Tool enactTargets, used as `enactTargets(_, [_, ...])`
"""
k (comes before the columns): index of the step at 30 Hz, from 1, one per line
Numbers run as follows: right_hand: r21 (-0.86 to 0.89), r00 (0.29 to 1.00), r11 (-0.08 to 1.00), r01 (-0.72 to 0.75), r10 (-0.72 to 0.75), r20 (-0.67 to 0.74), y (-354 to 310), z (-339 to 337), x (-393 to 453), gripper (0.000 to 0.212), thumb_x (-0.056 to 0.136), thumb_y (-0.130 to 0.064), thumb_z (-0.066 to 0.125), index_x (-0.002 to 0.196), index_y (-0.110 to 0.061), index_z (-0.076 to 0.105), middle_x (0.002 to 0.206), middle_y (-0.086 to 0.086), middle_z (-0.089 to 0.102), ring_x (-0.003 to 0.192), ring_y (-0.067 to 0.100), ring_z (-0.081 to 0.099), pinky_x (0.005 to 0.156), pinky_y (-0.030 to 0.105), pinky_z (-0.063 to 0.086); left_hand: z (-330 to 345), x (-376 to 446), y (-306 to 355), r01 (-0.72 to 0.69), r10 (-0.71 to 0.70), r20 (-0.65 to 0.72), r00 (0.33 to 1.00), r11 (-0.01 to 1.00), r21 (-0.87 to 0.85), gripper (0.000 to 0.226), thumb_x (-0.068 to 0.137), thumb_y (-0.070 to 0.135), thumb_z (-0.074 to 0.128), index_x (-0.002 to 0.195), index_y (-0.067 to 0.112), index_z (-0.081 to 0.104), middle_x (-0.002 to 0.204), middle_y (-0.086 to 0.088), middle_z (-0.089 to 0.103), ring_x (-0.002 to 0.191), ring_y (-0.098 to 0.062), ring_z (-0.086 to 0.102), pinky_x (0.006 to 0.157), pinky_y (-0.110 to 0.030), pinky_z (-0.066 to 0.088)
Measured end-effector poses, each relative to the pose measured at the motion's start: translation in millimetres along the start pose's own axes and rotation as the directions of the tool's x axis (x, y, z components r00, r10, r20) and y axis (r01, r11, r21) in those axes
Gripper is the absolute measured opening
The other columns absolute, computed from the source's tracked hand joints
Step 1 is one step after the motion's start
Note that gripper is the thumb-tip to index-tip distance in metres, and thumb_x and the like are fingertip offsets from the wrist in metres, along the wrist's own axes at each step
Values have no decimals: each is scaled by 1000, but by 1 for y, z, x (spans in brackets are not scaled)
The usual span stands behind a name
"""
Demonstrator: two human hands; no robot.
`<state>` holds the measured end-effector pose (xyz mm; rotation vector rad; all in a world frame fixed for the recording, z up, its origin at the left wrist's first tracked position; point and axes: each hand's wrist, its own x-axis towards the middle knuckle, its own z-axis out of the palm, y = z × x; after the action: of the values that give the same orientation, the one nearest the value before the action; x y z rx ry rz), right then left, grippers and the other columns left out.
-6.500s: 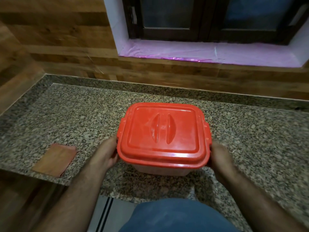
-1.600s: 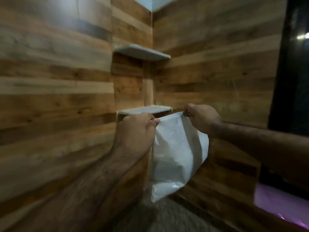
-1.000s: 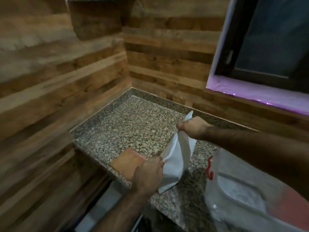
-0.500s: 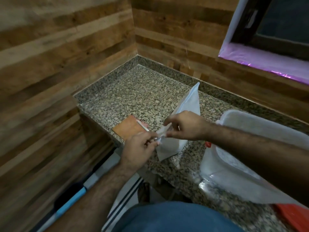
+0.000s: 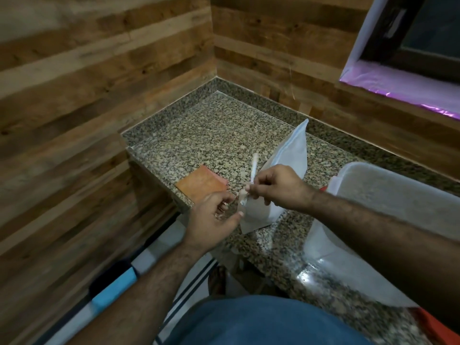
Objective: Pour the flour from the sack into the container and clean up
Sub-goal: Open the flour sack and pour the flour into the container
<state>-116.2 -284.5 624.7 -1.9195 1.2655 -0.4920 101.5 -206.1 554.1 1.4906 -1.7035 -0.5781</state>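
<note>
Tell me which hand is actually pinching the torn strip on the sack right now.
The right hand: its fingers pinch the strip at the white sack. The left hand holds nothing and sits just short of the sack.

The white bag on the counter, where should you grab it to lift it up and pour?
Probably by its upper part. The bag stands tilted on the counter, with its bottom resting on the stone and a top corner poking up. The right hand already pinches the near top edge, so the left hand could come from the near left side and hold the lower body to steady it.
</note>
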Motion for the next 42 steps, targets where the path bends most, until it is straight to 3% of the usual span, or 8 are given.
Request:
enactTargets(3, [-38, 1000, 999, -15, 13, -27, 0, -10, -4, 30, 94, -33, 81, 75, -11, 78, 66, 2, 75, 62, 20, 74, 56, 22, 53, 23, 11, 13, -16, 9, 63, 998, 994, 105, 50, 84, 49, 85, 121, 17, 77, 100, 9, 70, 84, -8, 63, 71, -19, 50])
enactTargets(6, [-88, 997, 995, -42, 37, -61, -3, -10, -6, 30, 95, -32, 81, 75, -11, 76, 66, 0, 75, 63, 17, 74, 56, 28, 56, 36, 24, 25, -56, 63, -20, 998, 964, 259, 20, 92, 34, 83, 97, 15, 79, 79, 5, 63, 70, -15, 59, 55, -20, 32])
enactTargets(13, [-156, 949, 968, -199, 151, -276, 14, -27, 9, 27, 98, -35, 75, 81, -15, 76, 74, 2, 75, 68, 19, 74, 57, 36, 60, 47, 28, 13, -228, 260, -41, 965, 904, 362, 30, 93, 30, 69, 71, 10, 73, 63, -4, 65, 55, -19, 53, 58, -25, 38])
enactTargets(22, [128, 645, 879, -459, 429, -633, 91, -141, 91, 22, 91, -34, 81, 90, -13, 83, 80, 5, 80, 74, 26, 79, 77, 45, 68, 49, 29, -2, -366, 390, 16, 921, 849, 382, 45, 93, 36, 59, 54, 14, 54, 52, -4, 53, 47, -24, 52, 47, -29, 41])
enactTargets(30, [299, 470, 821, -486, 534, -703, 114, -145, 113, 40, 94, -48, 76, 111, -12, 77, 109, 8, 79, 88, 23, 69, 76, 25, 50, 44, 45, -19, -425, 398, 151, 905, 853, 303, 40, 87, 36, 62, 54, 18, 46, 51, -2, 50, 45, -24, 49, 43, -31, 40])
enactTargets(33, [373, 490, 736, -564, 663, -567, 101, -133, 105, 68, 92, -76, 60, 115, -13, 71, 97, 10, 70, 77, 29, 64, 60, 25, 42, 37, 57, -14, -418, 368, 227, 902, 876, 241, 48, 85, 42, 65, 56, 24, 32, 48, 6, 37, 43, -16, 39, 43, -28, 31])
enactTargets(37, [311, 598, 600, -737, 793, -113, 80, -112, 89, 82, 85, -95, 38, 86, -16, 57, 66, 2, 47, 54, 15, 38, 52, 24, 29, 28, 76, -2, -232, 192, 269, 944, 965, 125, 65, 84, 65, 70, 53, 15, 42, 45, 0, 46, 42, -14, 45, 42, -30, 31])
enactTargets(42, [36, 610, 613, -789, 790, -72, 77, -80, 90, 68, 82, -80, 69, 94, -13, 69, 70, 0, 58, 52, 13, 44, 47, 23, 33, 36, 116, 21, -166, 10, 501, 866, 949, 268, 77, 76, 90, 58, 58, 15, 50, 51, 3, 44, 45, -14, 44, 49, -30, 28])
